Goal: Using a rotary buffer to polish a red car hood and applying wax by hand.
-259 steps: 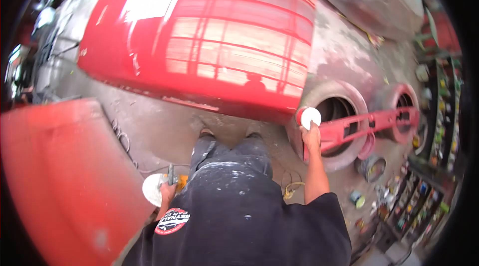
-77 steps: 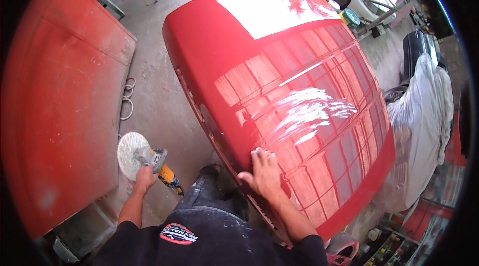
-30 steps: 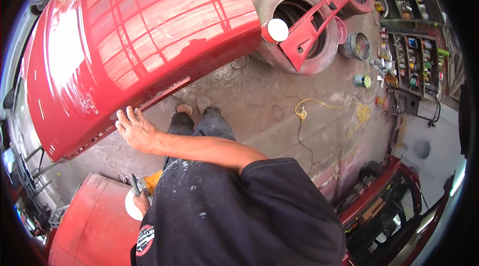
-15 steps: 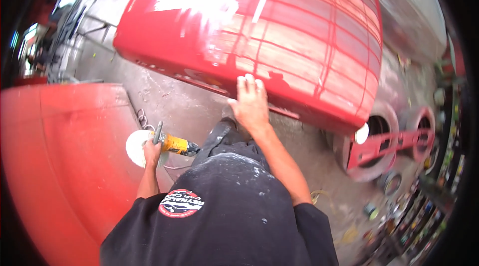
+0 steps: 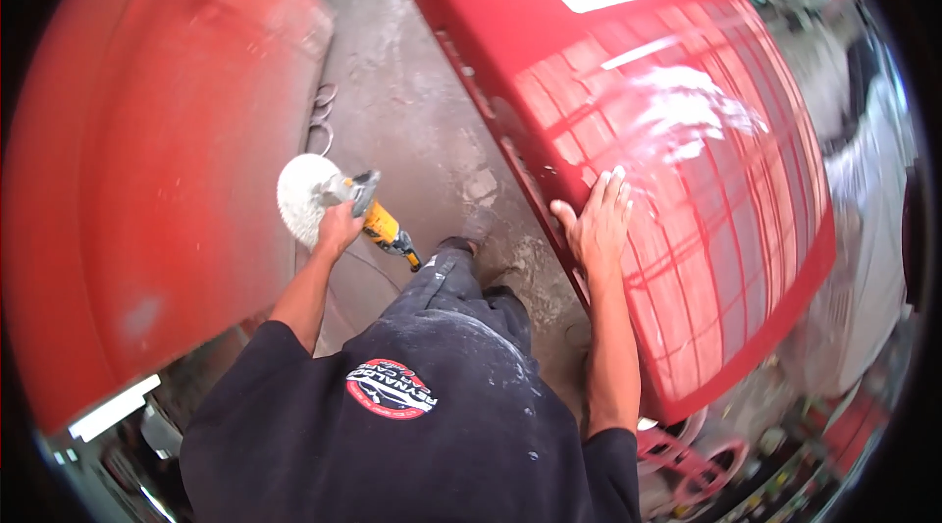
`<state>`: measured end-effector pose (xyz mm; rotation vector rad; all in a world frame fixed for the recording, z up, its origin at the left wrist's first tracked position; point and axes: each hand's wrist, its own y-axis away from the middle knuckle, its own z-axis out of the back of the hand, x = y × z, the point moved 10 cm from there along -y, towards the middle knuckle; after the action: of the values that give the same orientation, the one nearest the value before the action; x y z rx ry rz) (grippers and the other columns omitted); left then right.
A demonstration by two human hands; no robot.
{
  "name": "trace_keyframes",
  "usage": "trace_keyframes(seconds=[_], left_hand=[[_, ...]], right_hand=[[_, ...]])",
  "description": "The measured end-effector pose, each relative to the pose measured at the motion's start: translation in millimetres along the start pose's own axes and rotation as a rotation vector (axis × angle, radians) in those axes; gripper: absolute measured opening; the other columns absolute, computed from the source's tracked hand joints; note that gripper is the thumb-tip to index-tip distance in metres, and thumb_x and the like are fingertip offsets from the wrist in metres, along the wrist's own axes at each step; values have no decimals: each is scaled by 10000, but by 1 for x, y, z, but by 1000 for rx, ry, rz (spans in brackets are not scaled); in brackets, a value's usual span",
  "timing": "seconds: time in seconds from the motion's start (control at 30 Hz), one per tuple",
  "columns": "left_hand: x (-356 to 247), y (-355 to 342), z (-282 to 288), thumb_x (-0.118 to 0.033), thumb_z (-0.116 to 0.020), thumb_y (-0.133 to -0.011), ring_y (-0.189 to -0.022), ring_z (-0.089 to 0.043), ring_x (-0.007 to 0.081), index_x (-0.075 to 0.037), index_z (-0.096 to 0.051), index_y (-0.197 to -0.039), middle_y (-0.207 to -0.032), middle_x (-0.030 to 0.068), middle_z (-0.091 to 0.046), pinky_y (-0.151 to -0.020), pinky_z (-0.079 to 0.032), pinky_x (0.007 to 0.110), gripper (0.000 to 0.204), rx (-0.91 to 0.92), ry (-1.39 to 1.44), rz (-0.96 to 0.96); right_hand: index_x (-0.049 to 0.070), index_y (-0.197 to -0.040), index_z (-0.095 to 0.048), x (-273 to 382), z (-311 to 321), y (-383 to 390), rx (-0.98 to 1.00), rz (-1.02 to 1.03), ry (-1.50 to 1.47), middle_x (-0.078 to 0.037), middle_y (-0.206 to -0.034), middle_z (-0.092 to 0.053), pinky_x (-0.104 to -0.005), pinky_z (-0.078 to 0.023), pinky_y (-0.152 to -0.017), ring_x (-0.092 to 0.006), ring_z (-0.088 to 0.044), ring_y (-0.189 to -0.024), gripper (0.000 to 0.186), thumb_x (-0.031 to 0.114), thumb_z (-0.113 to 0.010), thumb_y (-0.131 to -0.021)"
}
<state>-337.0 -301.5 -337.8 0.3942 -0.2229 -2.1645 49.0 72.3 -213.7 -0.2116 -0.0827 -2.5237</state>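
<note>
My left hand (image 5: pixel 340 226) is closed round the front handle of a yellow and black polisher (image 5: pixel 385 227), which hangs at my left side. Its round white fluffy pad (image 5: pixel 302 199) faces a dull red panel (image 5: pixel 196 150) on the left. My right hand (image 5: pixel 601 229) lies flat on a glossy red car panel (image 5: pixel 687 229), fingers stretched out and thumb spread, close to the panel's near edge. Bright light and window-like lines reflect in that glossy surface.
Between the two panels runs a dusty concrete floor (image 5: pixel 402 81). A cord trails from the polisher. Pinkish rings (image 5: pixel 322 121) lie beside the dull panel. A red perforated part (image 5: pixel 687 464) is below the glossy panel, near shelves of small items. Covered shapes (image 5: pixel 849 268) stand far right.
My view has turned, so the glossy panel now sits to the right and the dull one stands upright on the left. My right hand remains on the glossy panel; the left still grips the polisher.
</note>
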Motion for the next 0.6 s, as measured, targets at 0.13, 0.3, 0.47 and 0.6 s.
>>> trace_keyframes(seconds=[0.13, 0.3, 0.47, 0.6], left_hand=[[-5, 16, 10, -226, -703, -839, -940, -723, 434, -77, -733, -1105, -976, 234, -748, -841, -581, 537, 307, 7, 6, 94], [-14, 27, 5, -184, -690, -826, -938, -725, 426, -90, -732, -1095, -974, 231, -748, -837, -583, 532, 288, -22, 31, 75], [-1, 40, 5, -193, -679, -829, -939, -721, 431, -99, -739, -1121, -967, 243, -745, -852, -579, 534, 313, -126, 114, 196], [-11, 44, 31, -213, -657, -832, -928, -721, 433, -103, -756, -1094, -947, 243, -744, -832, -576, 536, 301, -167, 123, 186]], right_hand=[[-56, -1551, -382, -10, 5, 6, 74, 12, -69, -307, -1629, -327, -569, -299, -1211, -494, -375, -1463, 962, 661, -596, -945], [-27, -1519, -456, -12, 11, 12, -78, 90, 164, -324, -1564, -417, -572, -367, -1157, -505, -433, -1410, 871, 622, -612, -960], [20, -1422, -585, 7, 27, 12, -48, 333, -51, -338, -1468, -499, -583, -424, -1092, -543, -499, -1302, 673, 508, -671, -967], [-8, -1447, -541, 19, 31, 27, 11, 355, -313, -380, -1459, -474, -595, -404, -1119, -563, -474, -1323, 656, 406, -708, -967]])
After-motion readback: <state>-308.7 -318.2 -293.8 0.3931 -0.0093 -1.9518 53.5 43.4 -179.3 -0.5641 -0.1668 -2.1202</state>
